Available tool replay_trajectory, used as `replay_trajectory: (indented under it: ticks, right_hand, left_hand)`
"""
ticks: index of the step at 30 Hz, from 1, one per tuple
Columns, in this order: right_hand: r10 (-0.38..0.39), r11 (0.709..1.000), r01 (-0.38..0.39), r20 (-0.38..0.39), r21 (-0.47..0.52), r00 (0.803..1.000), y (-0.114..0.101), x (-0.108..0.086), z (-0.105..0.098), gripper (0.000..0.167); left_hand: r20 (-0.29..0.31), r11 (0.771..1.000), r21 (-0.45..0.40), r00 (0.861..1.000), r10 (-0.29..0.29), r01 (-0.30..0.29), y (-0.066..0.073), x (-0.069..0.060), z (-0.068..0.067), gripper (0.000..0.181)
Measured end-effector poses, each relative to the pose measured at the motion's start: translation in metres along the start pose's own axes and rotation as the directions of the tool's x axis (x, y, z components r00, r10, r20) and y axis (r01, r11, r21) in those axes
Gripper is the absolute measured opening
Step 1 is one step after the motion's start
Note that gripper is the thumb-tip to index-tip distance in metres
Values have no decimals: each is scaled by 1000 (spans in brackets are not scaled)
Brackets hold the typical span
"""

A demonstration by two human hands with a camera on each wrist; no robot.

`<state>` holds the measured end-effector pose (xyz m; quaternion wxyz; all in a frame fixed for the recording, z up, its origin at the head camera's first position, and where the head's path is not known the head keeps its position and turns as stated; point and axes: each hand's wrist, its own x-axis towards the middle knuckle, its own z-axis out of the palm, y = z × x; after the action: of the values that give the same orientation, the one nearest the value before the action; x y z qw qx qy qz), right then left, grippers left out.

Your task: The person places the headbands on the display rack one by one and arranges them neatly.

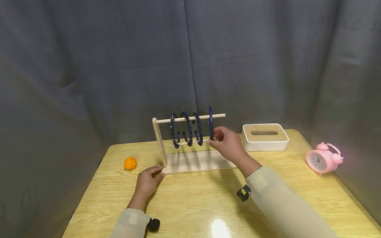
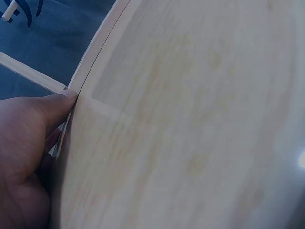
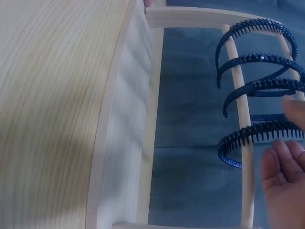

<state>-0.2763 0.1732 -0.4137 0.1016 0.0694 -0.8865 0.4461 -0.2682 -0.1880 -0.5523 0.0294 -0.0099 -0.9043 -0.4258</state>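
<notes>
A pale wooden rack (image 1: 159,142) with two horizontal rods stands on the table. Several dark blue toothed headbands (image 1: 189,129) hang around its rods, three toward the left. The rightmost headband (image 1: 211,122) hangs apart from them, beside my right hand (image 1: 230,145). In the right wrist view, the thumb and bent fingers of that hand lie on either side of this headband (image 3: 267,131), with gaps showing between. My left hand (image 1: 147,182) holds the rack's front left base corner; the left wrist view shows the thumb (image 2: 59,102) against the base edge, its other fingers partly hidden.
An orange pom-pom (image 1: 130,163) lies left of the rack. Right of it stands a white tissue box (image 1: 265,145) with a wooden lid, and farther right a pink alarm clock (image 1: 322,162). A grey curtain (image 1: 190,66) hangs behind the wood-grain table (image 1: 190,205).
</notes>
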Motion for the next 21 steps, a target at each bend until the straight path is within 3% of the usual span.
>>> replay_trajectory:
  ticks: [6, 12, 21]
  right_hand:
    - [-47, 995, 44, -31, -90, 998, -1, 2, 3, 27]
    - [-39, 998, 34, -87, -52, 995, -1, -3, -1, 44]
    - [-94, 995, 89, -175, -33, 980, -8, -7, -5, 35]
  left_hand:
    - [-4, 1000, 14, 1000, 16, -16, -1, 2, -1, 37]
    - [-6, 1000, 11, 1000, 29, -29, 2, 3, -2, 37]
    - [2, 1000, 14, 1000, -1, 1, 2, -1, -2, 36]
